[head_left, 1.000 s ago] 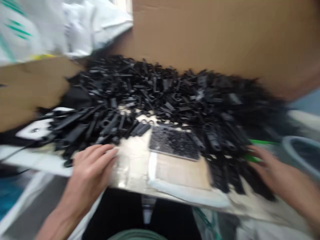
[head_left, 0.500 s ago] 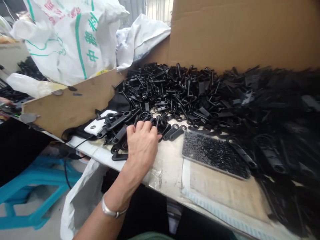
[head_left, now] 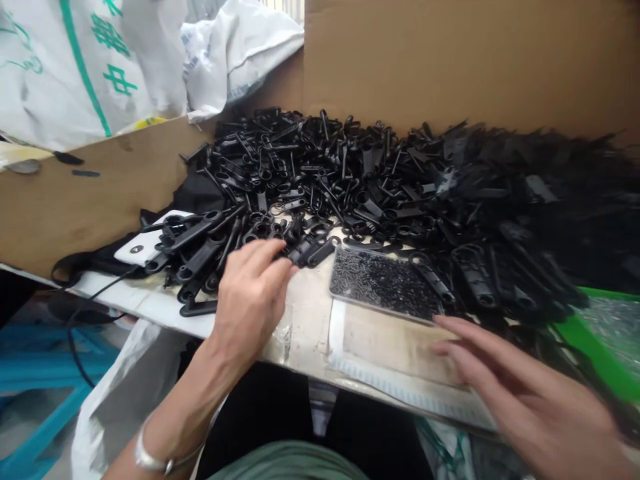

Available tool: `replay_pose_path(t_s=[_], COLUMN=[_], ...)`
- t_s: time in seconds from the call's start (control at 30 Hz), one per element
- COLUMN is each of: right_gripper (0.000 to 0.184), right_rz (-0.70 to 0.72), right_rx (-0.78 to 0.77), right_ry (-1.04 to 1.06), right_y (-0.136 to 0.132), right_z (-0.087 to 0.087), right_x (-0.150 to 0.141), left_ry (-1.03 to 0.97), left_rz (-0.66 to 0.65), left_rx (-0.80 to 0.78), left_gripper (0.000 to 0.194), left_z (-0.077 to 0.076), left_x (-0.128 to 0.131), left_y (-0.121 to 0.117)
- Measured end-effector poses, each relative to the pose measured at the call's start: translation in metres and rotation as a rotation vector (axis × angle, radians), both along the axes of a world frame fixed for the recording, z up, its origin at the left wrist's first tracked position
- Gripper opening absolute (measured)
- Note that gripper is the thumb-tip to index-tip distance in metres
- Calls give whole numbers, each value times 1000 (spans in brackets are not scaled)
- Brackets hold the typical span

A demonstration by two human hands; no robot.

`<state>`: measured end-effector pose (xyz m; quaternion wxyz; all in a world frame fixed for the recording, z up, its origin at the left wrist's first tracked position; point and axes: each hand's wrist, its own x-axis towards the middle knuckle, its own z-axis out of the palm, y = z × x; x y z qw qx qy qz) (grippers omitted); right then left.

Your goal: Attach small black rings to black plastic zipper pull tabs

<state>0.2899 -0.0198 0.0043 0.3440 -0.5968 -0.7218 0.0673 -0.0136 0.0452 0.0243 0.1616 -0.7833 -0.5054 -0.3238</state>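
Observation:
My left hand (head_left: 253, 293) is at the near edge of a heap of black plastic lever-like parts (head_left: 300, 157). Its fingers are curled in, and whatever they may hold is hidden behind them. A few of these parts lie just left of it and beyond its fingertips. My right hand (head_left: 520, 387) reaches in from the lower right with fingers stretched and slightly apart, nothing visible in it. Its fingertips are by the near right corner of a clear shallow tray (head_left: 383, 311) full of tiny dark pieces.
A pale board (head_left: 395, 340) lies before the tray. At the right is a green bin (head_left: 575, 323) with small clear pieces. Cardboard walls (head_left: 460, 60) back the heap. A white device (head_left: 145, 247) with a cable sits at left, below white sacks (head_left: 140, 60).
My view has turned to the right. My left hand has drawn back from the heap's near parts, with its fingers turned rightward. My right hand has come into view, and so has the green bin.

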Motion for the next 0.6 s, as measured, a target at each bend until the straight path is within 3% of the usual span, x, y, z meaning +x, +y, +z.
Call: replay_pose_path(t_s=[0.1,0.17,0.27,0.4,0.6], right_gripper=[25,26,25,19,16], right_rz=[116,133,128,105,186], right_rx=[-65,-98,-147,-170,-103], right_ry=[116,137,135,71,-115], right_y=[6,10,16,26,56], right_z=[4,1,-3,-3,12], right_x=[-25,-31,-30,-25,-35], left_ry=[-28,-15,-12,-24,-84], left_rz=[-312,-415,-424,-415,-403], left_rx=[-53,-162,-337,-484,-489], left_gripper=[13,16,24,20,12], left_z=[-15,-25,-33,-33,-38], left_x=[3,5,6,5,8], left_y=[-28,-39,-45,-44,-44])
